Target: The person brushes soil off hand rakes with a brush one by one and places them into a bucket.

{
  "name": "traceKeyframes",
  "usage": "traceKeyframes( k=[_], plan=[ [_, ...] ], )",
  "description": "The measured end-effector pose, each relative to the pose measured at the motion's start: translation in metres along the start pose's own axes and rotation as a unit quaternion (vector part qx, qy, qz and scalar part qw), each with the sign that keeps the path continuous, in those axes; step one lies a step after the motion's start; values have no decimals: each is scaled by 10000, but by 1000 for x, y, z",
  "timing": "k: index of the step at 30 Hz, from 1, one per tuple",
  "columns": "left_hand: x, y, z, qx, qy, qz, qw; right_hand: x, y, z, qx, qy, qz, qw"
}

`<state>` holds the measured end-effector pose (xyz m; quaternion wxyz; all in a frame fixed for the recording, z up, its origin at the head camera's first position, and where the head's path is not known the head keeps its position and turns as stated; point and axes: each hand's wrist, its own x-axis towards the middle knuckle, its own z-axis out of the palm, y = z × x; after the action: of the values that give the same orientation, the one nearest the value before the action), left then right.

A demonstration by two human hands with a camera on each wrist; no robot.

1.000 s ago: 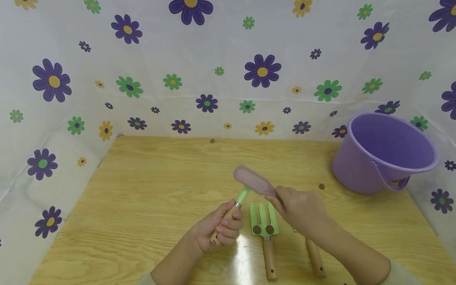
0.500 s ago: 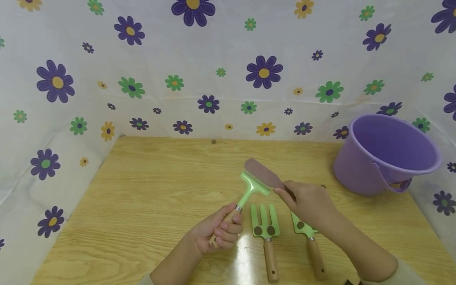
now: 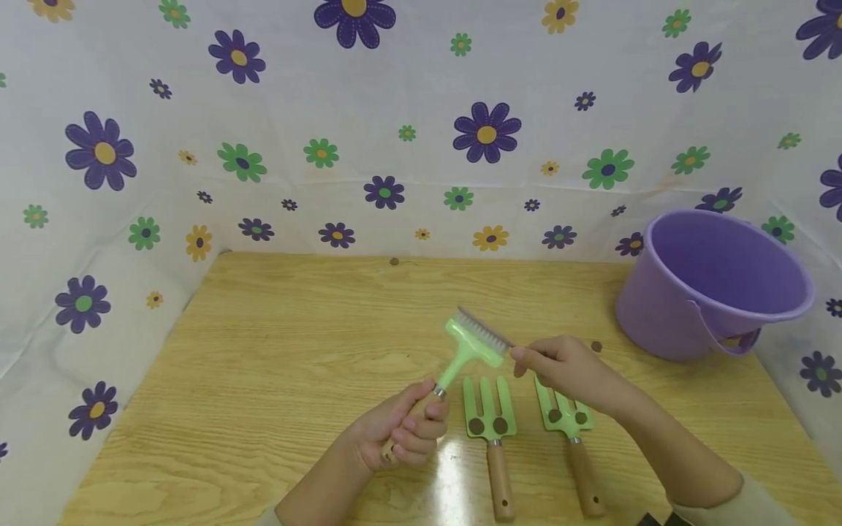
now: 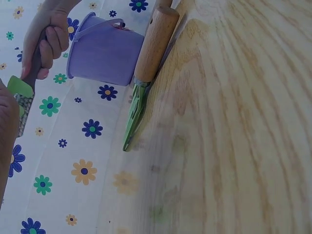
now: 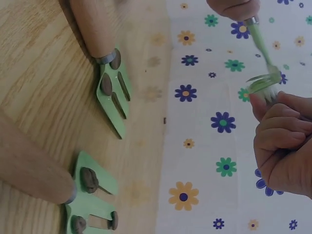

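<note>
One purple bucket [image 3: 651, 307], bottom hidden from here lol
Left of it: left hand [image 3: 414, 427] wrapped round a green hand rake [image 3: 470, 348], right hand [image 3: 562, 365] pinching a bristle brush [image 3: 483, 332].

Green wooden-handled rake [image 3: 468, 351] — tilted, head against a mauve, pale-bristled brush [image 3: 482, 331]

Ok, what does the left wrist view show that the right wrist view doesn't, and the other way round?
Only the left wrist view: the purple bucket with its carrying handle.

Only the right wrist view: the broad faces of both garden forks with brown lumps on them, and the metal collar of the hand rake.

Both: the rake's green head, the right hand, part of the left hand, the fork handles, the wood-grain table and the flowered cloth.
</note>
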<state>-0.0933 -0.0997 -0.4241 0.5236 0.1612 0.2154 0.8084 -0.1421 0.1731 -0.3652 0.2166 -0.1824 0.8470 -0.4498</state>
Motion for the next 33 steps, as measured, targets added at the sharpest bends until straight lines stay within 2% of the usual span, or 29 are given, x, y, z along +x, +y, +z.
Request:
traceKeyframes(
  k=[6,12,15,18,21,22,24,27,29,33],
  plan=[
    [-1,1,1,43,-26,-55,10000,2,5,1,382,-146,-19,9992],
    [-2,0,1,109,-50,-16,9999,4,7,2,328,-135,80,9993],
    [-2,1,1,289,5,43,9996,5,11,2,140,-76,225,9996],
    [-1,4,1,641,351,166,9972,4,18,0,-247,83,394,9989],
    [0,6,2,1192,987,239,9877,-1,25,-3,-616,314,506,9963],
    [1,6,3,1428,1228,214,9819,-2,28,-5,-670,394,527,9956],
    [2,6,4,1980,1747,97,9644,-5,32,-6,-770,520,524,9943],
    [5,5,8,2861,2389,-138,9279,-10,36,-9,-1014,674,456,9915],
    [8,4,11,3446,2604,-216,9016,-15,39,-9,-1153,776,420,9894],
    [11,1,17,4375,2712,-141,8572,-29,45,-7,-1320,1074,516,9841]
  ],
)
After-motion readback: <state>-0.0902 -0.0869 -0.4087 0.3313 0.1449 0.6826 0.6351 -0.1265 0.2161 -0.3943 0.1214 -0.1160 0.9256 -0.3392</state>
